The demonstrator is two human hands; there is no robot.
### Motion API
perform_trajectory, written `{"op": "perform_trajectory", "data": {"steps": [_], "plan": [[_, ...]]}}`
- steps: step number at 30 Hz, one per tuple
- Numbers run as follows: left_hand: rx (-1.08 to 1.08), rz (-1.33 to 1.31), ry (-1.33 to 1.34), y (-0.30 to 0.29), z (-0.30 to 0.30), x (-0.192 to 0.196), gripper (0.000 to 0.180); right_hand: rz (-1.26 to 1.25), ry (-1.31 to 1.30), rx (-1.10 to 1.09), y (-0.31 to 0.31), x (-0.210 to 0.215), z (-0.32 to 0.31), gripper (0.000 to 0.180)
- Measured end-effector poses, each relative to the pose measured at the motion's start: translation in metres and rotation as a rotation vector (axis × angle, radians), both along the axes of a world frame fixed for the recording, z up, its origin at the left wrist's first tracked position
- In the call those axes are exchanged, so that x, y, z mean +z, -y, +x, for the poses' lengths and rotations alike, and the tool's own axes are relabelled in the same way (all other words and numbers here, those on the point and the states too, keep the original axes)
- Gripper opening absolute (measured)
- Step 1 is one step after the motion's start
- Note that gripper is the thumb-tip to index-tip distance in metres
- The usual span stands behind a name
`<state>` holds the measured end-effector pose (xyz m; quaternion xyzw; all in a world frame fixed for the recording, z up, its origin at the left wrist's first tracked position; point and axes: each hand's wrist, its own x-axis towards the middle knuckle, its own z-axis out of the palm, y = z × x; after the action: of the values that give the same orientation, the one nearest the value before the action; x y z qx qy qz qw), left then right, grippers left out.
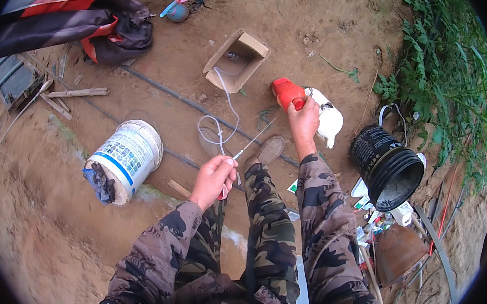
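My left hand point(214, 178) is closed around the base of a thin metal rod point(256, 137), which points up and to the right. A small red part point(223, 193) shows below the fingers. Further right, my right hand point(304, 121) grips a red plastic piece point(286, 92) with a rounded shape; its exact kind is unclear. Just behind that hand is a white, bottle-like body point(330, 125) with a narrow end; whether it joins the red piece is hidden. A thin white hose point(236, 116) runs from an open cardboard box point(235, 64) and loops down close to my left hand.
A white bucket point(126, 159) with dark cloth lies at left, a black bucket point(386, 167) at right. Litter and a brown pot point(400, 252) lie below it. A dark pipe point(167, 94) crosses the soil. Green plants point(453, 72) stand at right; a dark red-striped cloth point(92, 26) hangs upper left.
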<state>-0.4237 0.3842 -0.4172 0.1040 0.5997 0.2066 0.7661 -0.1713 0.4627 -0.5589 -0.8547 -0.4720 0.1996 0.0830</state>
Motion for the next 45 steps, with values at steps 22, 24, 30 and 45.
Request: {"op": "perform_trajectory", "data": {"steps": [22,24,30,45], "plan": [[0.031,-0.087,-0.143,-0.023,0.113,-0.019,0.018,0.123,-0.534,-0.042,0.038,-0.02,0.029,0.055],[0.101,-0.137,-0.104,-0.027,0.122,-0.024,0.019,0.137,-0.553,-0.03,0.04,-0.02,0.03,0.056],[0.206,-0.266,0.062,-0.048,0.147,-0.054,0.027,0.17,-0.536,0.011,0.041,-0.019,0.035,0.056],[0.402,-0.297,0.385,-0.07,0.17,-0.118,0.038,0.071,-0.82,-0.287,0.067,0.001,0.053,0.037]]}}
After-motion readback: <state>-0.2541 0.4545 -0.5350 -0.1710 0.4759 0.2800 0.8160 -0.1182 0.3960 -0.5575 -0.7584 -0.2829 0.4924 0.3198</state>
